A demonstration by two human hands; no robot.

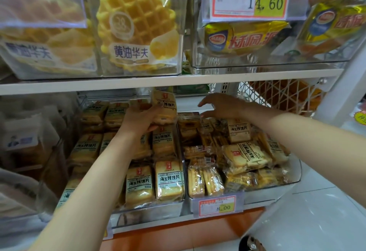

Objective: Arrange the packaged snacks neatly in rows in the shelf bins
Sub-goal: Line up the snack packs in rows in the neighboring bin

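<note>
At frame centre the left hand (140,120) grips a crinkly clear-film packet of pale yellow toast slices (164,104) by its lower end, above the left-hand clear plastic bin (150,210). The right hand (223,106) hovers beside it, fingers spread and empty. The packet is probably light, slippery and brittle inside, so it is best held by its sides.

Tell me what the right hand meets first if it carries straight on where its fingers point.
Likely the upright packet that the left hand holds: the open fingers of the right hand point leftward at it across a gap. Depth is unclear, so it could pass behind.
</note>
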